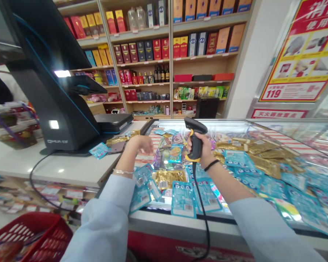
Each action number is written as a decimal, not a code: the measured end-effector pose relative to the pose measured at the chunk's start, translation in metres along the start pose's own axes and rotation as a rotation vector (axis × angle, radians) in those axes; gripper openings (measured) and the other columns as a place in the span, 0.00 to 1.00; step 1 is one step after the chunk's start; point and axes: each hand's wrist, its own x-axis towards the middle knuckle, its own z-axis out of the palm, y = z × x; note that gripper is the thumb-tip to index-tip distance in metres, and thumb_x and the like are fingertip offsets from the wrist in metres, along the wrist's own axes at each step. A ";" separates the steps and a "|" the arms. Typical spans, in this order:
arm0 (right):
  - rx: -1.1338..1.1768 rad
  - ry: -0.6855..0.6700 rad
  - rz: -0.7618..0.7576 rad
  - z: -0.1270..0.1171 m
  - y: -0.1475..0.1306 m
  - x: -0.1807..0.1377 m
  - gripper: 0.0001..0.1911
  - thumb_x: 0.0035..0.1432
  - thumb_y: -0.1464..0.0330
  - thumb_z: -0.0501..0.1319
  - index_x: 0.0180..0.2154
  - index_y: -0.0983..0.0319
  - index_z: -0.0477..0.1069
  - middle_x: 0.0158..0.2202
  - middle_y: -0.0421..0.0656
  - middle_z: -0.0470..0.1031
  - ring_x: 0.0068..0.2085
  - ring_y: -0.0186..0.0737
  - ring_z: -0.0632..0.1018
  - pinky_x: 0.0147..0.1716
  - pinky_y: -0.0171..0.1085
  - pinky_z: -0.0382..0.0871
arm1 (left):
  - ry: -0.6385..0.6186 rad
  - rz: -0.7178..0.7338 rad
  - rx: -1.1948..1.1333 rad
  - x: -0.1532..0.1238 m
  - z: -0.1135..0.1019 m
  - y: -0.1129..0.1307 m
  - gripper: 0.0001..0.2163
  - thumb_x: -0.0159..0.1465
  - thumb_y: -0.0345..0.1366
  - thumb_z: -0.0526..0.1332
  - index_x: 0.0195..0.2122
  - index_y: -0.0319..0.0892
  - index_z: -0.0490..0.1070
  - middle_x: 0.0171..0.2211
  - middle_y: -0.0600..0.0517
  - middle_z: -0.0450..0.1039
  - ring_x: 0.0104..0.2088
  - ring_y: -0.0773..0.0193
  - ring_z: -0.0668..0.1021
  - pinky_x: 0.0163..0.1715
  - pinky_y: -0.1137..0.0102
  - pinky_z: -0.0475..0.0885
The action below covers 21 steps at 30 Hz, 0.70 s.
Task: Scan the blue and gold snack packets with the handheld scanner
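Note:
My right hand [205,147] is closed around the grip of a black and yellow barcode scanner [195,140], its head tipped up to the left. A black cable runs down from the grip. My left hand [142,144] hangs in the air left of the scanner, wrist bent, its slightly blurred fingers loosely apart with nothing visible in them. Below both hands, blue snack packets [183,198] and a gold packet [169,178] lie on the glass-topped case. Another blue packet [175,153] lies between the hands.
A black checkout terminal [57,109] stands on the white counter [79,169] at left, with a small blue packet [98,150] beside its base. More gold packets [265,160] lie at right. A red basket [35,225] is at lower left; shelves [144,62] of boxes stand behind.

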 end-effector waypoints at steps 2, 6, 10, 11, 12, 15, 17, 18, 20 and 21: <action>0.006 -0.033 0.072 0.000 0.016 0.000 0.14 0.49 0.57 0.63 0.31 0.60 0.68 0.18 0.36 0.69 0.16 0.33 0.69 0.14 0.32 0.64 | -0.122 -0.092 -0.072 -0.003 0.003 -0.015 0.08 0.42 0.33 0.71 0.25 0.41 0.78 0.29 0.45 0.80 0.32 0.56 0.80 0.32 0.65 0.76; -0.003 -0.052 0.140 -0.002 0.032 -0.007 0.13 0.51 0.57 0.63 0.27 0.60 0.67 0.17 0.37 0.68 0.16 0.33 0.68 0.13 0.31 0.63 | -0.272 -0.195 -0.232 -0.007 0.016 -0.032 0.12 0.37 0.33 0.74 0.24 0.41 0.78 0.28 0.45 0.80 0.31 0.56 0.80 0.31 0.64 0.76; -0.020 -0.040 0.222 -0.001 0.039 -0.013 0.12 0.50 0.58 0.63 0.27 0.59 0.66 0.16 0.37 0.67 0.15 0.33 0.67 0.13 0.31 0.62 | -0.320 -0.165 -0.302 -0.002 0.032 -0.033 0.14 0.32 0.33 0.75 0.21 0.41 0.76 0.23 0.47 0.78 0.27 0.56 0.79 0.27 0.64 0.75; -0.020 -0.037 0.221 0.000 0.041 -0.014 0.12 0.50 0.58 0.63 0.27 0.59 0.67 0.16 0.37 0.67 0.15 0.33 0.67 0.13 0.31 0.62 | -0.309 -0.144 -0.319 -0.001 0.034 -0.032 0.15 0.31 0.33 0.76 0.20 0.41 0.75 0.22 0.47 0.77 0.26 0.57 0.78 0.26 0.65 0.75; -0.019 -0.034 0.212 0.001 0.041 -0.014 0.12 0.50 0.58 0.62 0.28 0.59 0.68 0.16 0.37 0.67 0.15 0.33 0.67 0.13 0.31 0.63 | -0.293 -0.113 -0.333 0.000 0.035 -0.033 0.15 0.30 0.33 0.76 0.20 0.41 0.75 0.21 0.49 0.76 0.25 0.58 0.77 0.25 0.65 0.75; -0.017 -0.030 0.194 0.006 0.042 -0.015 0.12 0.50 0.58 0.62 0.30 0.60 0.69 0.16 0.37 0.67 0.15 0.34 0.67 0.12 0.31 0.62 | -0.236 0.048 -0.363 0.000 0.033 -0.036 0.14 0.33 0.36 0.76 0.19 0.40 0.74 0.19 0.53 0.72 0.23 0.65 0.72 0.24 0.71 0.72; -0.017 -0.029 0.198 0.009 0.041 -0.017 0.12 0.50 0.58 0.63 0.31 0.60 0.70 0.16 0.37 0.67 0.16 0.34 0.67 0.12 0.31 0.62 | -0.162 0.199 -0.442 -0.001 0.031 -0.038 0.14 0.38 0.40 0.75 0.20 0.40 0.72 0.18 0.56 0.69 0.22 0.70 0.70 0.24 0.75 0.69; -0.017 -0.029 0.200 0.010 0.040 -0.018 0.12 0.49 0.58 0.63 0.31 0.60 0.70 0.16 0.37 0.67 0.16 0.34 0.67 0.12 0.31 0.62 | -0.095 0.269 -0.508 0.000 0.032 -0.039 0.14 0.41 0.41 0.74 0.21 0.40 0.71 0.19 0.57 0.68 0.22 0.71 0.69 0.24 0.76 0.69; -0.025 -0.025 0.193 0.010 0.037 -0.021 0.13 0.49 0.57 0.63 0.29 0.60 0.70 0.16 0.37 0.67 0.15 0.33 0.67 0.12 0.31 0.62 | 0.093 0.364 -0.667 0.006 0.035 -0.038 0.15 0.46 0.43 0.72 0.24 0.40 0.69 0.22 0.57 0.68 0.24 0.71 0.70 0.25 0.77 0.69; -0.034 -0.022 0.191 0.010 0.036 -0.022 0.13 0.48 0.57 0.63 0.28 0.60 0.70 0.16 0.37 0.67 0.15 0.33 0.67 0.13 0.31 0.62 | 0.203 0.381 -0.744 0.012 0.038 -0.037 0.15 0.49 0.44 0.70 0.26 0.41 0.68 0.24 0.57 0.69 0.25 0.70 0.71 0.26 0.76 0.70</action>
